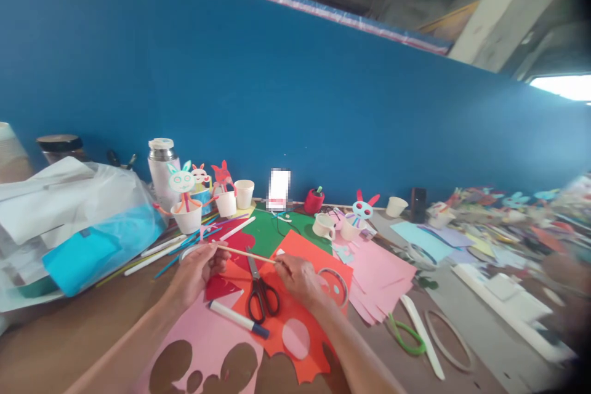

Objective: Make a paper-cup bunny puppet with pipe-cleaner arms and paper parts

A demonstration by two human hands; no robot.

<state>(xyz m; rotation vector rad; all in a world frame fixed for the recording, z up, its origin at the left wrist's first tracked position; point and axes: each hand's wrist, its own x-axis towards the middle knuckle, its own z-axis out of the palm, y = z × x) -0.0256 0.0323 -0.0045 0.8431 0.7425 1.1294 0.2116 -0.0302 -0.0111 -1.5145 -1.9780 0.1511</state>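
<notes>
A thin pale stick [247, 253] spans the gap between my two hands. Its left end is pinched in the fingers of my left hand [203, 266], and my right hand [298, 277] grips the other end. Below the stick, scissors with black handles [261, 298] lie on orange paper [295, 305]. A white marker with a dark blue cap [237, 319] rests nearer to me, across pink paper with cut-out holes [215, 341]. A pink paper circle [296, 338] is on the orange sheet. Close to my right hand lies a roll of tape [335, 286].
Paper cups with rabbit figures [186, 215] stand at the back left, before a thermos [163, 166]. A plastic bag of paper [106, 215] fills the left side. On the right are pink sheets [381, 271], a green pipe cleaner [406, 341] and a white strip [422, 338].
</notes>
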